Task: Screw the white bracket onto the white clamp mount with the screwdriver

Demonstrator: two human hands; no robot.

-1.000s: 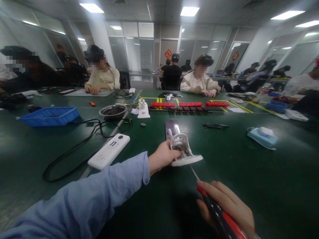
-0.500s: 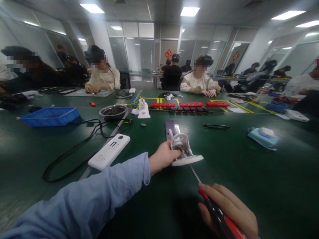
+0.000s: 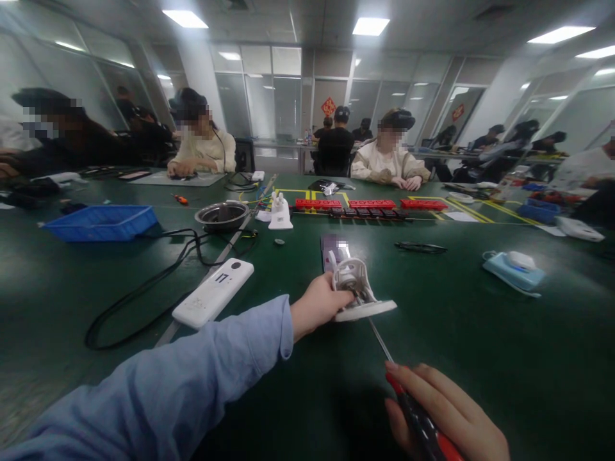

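Observation:
My left hand point(image 3: 316, 306) grips a white plastic bracket point(image 3: 358, 291) that stands on its round base on the green table. My right hand point(image 3: 449, 413), at the bottom edge, is wrapped round the red and black handle of a screwdriver point(image 3: 417, 416). Its thin metal shaft runs up and left, with the tip inside the bracket. A dark phone point(image 3: 331, 246) lies flat just behind the bracket.
A white power strip point(image 3: 213, 292) with a black cable point(image 3: 144, 285) lies to the left, a blue bin point(image 3: 100, 222) further left. A metal bowl point(image 3: 221, 215), a second white bracket point(image 3: 280, 213) and red trays point(image 3: 369, 204) sit further back. Several people sit at the far side.
My view has shifted slightly, so everything sits a little to the right. My right hand with the screwdriver has sunk a little lower in view. Both hands keep their hold.

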